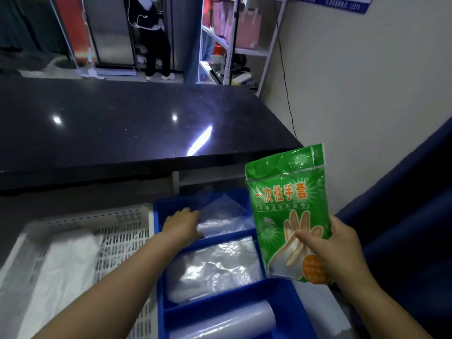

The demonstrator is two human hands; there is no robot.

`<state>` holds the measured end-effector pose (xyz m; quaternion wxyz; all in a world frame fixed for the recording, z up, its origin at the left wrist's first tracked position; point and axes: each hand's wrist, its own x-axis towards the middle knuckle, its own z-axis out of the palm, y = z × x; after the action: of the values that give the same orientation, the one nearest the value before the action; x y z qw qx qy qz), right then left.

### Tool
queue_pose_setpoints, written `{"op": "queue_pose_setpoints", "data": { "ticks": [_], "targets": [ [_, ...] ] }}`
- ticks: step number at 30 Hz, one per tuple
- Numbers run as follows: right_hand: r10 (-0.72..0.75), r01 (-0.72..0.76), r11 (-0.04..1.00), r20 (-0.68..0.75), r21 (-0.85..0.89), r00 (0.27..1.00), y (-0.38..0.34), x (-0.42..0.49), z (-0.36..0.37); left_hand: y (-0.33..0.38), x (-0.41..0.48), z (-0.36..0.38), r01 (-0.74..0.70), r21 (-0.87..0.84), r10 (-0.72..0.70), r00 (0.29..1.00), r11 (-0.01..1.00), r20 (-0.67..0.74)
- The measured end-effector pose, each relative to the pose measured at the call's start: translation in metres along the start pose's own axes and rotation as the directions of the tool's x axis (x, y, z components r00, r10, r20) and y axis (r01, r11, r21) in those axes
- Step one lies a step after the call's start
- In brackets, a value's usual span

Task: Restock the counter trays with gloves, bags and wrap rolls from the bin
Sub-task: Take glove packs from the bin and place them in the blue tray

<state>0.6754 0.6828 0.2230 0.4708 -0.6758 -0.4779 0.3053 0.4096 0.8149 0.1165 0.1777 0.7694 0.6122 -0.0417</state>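
My right hand point(337, 250) holds a green pack of disposable gloves point(288, 211) upright above the right edge of a blue divided tray point(160, 277). My left hand point(182, 223) reaches into the tray's far compartment and rests palm down on clear plastic bags point(222, 216). The middle compartment holds more crumpled clear plastic point(215, 267). In the near compartment lies a roll of clear wrap point(227, 321). Whether my left fingers grip a bag is not visible.
A white perforated bin point(122, 226) with white folded plastic point(63, 270) stands left of the blue tray. A black glossy counter point(122, 128) runs behind. A blue chair point(403, 216) is at right. A person stands by shelving in the background.
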Motion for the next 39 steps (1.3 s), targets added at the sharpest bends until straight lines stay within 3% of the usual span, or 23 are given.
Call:
{"op": "queue_pose_setpoints", "data": {
  "ticks": [9, 13, 16, 20, 23, 26, 29, 36, 39],
  "targets": [
    [0.028, -0.028, 1.0, 0.149, -0.004, 0.988, 0.008, 0.031, 0.006, 0.001, 0.006, 0.003, 0.093, -0.035, -0.092, 0.996, 0.995, 0.009],
    [-0.05, 0.053, 0.999, 0.234, -0.006, 0.971, -0.003, 0.048, 0.01, 0.006, -0.011, -0.004, 0.039, 0.115, -0.014, 0.979, 0.993, -0.205],
    [-0.225, 0.238, 0.971, 0.234, -0.029, 0.946, -0.021, 0.064, 0.014, 0.019, -0.035, -0.014, -0.011, 0.193, 0.079, 0.935, 0.981, -0.345],
    [-0.473, 0.506, 0.861, 0.284, -0.051, 0.834, -0.049, 0.085, 0.031, 0.033, -0.072, -0.021, -0.137, 0.285, 0.248, 0.881, 0.949, -0.402],
    [-0.617, 0.701, 0.702, 0.385, -0.125, 0.687, -0.057, 0.098, 0.056, 0.04, -0.094, -0.014, -0.154, 0.261, 0.253, 0.876, 0.953, -0.409],
    [-0.61, 0.802, 0.548, 0.544, -0.235, 0.576, -0.053, 0.106, 0.085, 0.043, -0.11, 0.0, -0.153, 0.247, 0.247, 0.875, 0.957, -0.416],
    [-0.505, 0.836, 0.458, 0.686, -0.301, 0.524, -0.048, 0.112, 0.107, 0.043, -0.12, 0.009, -0.159, 0.21, 0.236, 0.874, 0.965, -0.425],
    [-0.647, 0.829, 0.516, 0.537, -0.214, 0.541, -0.057, 0.129, 0.096, 0.04, -0.103, -0.011, -0.042, 0.164, 0.125, 0.83, 0.986, -0.544],
    [-0.682, 0.813, 0.561, 0.471, -0.154, 0.56, -0.063, 0.138, 0.078, 0.034, -0.077, -0.025, 0.013, 0.114, 0.045, 0.871, 0.993, -0.489]
  ]
}}
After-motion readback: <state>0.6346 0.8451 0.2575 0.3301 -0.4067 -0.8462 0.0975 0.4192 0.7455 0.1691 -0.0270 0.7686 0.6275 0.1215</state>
